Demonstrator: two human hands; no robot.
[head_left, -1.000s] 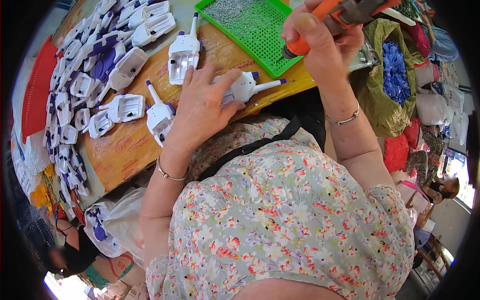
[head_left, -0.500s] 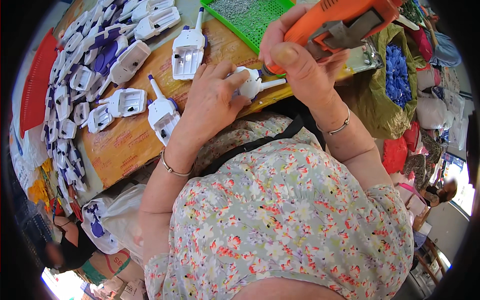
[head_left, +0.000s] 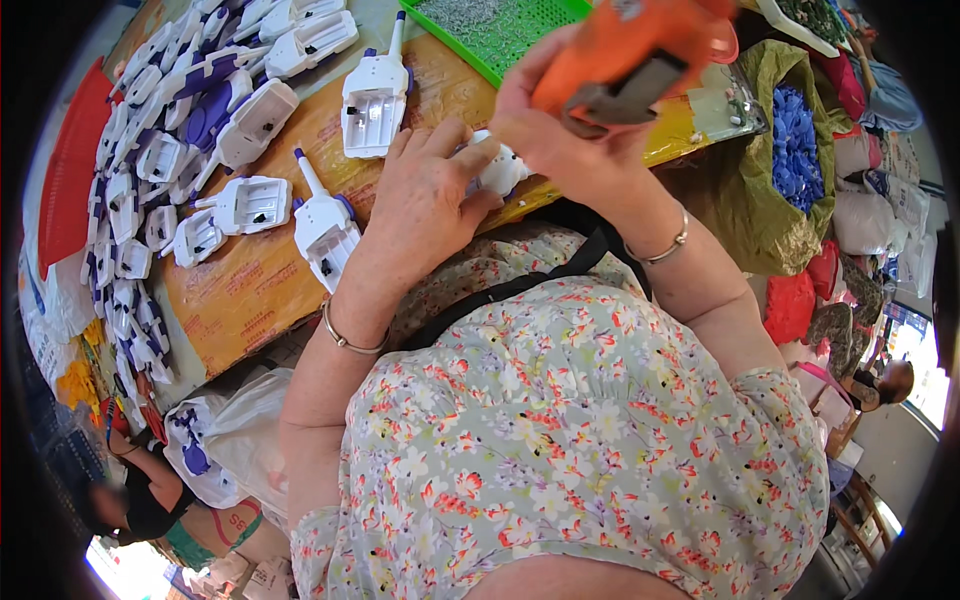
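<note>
My left hand (head_left: 428, 192) presses a white plastic housing (head_left: 506, 172) against the table near its front edge, fingers curled over it. In my right hand (head_left: 572, 152) is an orange power screwdriver (head_left: 625, 55), gripped above that housing. Its tip and the housing's right part are hidden behind the right hand. Left of my hands lie two similar white housings with stems and purple parts: an open-backed one (head_left: 372, 118) further back and another (head_left: 326, 238) beside my left forearm.
A heap of white and purple housings (head_left: 210, 120) covers the table's left side, beside a red tray (head_left: 75, 165). At the back, a green perforated tray (head_left: 490, 60) holds small screws. An olive sack (head_left: 745, 215) of blue parts stands right. Another person's arm (head_left: 160, 475) shows lower left.
My right hand and the power screwdriver have shifted left and slightly down, covering more of the housing. My left hand keeps its place on the housing.
</note>
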